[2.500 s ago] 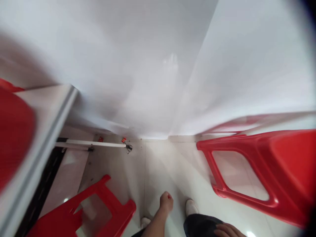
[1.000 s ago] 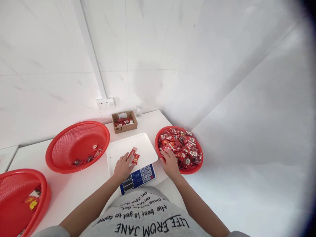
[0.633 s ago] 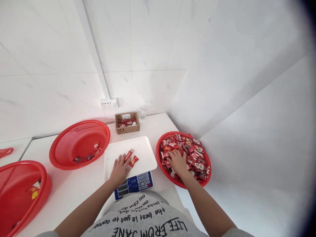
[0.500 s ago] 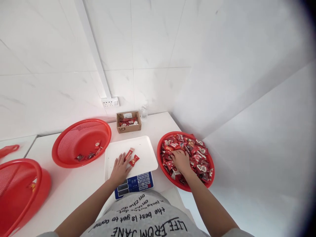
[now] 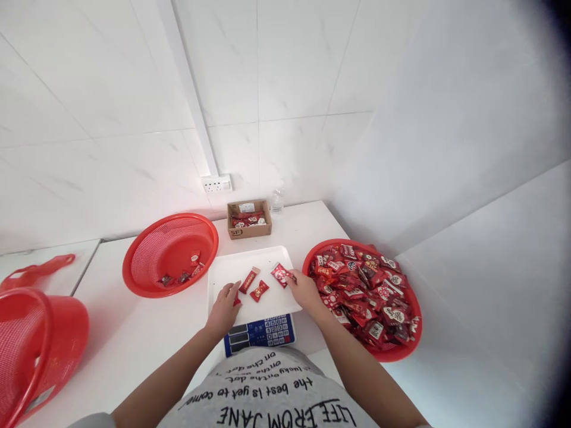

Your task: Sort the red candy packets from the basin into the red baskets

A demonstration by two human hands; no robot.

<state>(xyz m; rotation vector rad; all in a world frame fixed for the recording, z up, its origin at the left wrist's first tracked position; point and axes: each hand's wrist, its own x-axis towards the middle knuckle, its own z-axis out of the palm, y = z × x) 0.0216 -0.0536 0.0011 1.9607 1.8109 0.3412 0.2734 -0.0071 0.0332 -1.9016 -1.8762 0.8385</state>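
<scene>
A scale with a white weighing tray (image 5: 232, 267) and a blue keypad (image 5: 261, 334) stands in front of me. Two red candy packets (image 5: 253, 285) lie on the tray. My right hand (image 5: 304, 290) is over the tray's right side, its fingers pinched on a third red candy packet (image 5: 281, 274). My left hand (image 5: 225, 308) rests on the tray's near left edge, fingers curled, with a bit of red showing at its fingertips. To the right sits a red basket (image 5: 401, 351) heaped with red candy packets (image 5: 366, 291).
A red mesh basket (image 5: 151, 249) with a few packets stands left of the scale. A small cardboard box (image 5: 248, 218) of packets and a clear bottle (image 5: 277, 201) sit by the wall. Another red basket (image 5: 31, 351) is at the far left. Tiled walls close in behind and to the right.
My right hand left the full basket and came over the tray with a packet in its fingers. My left hand's fingers curled in. The view shifted right.
</scene>
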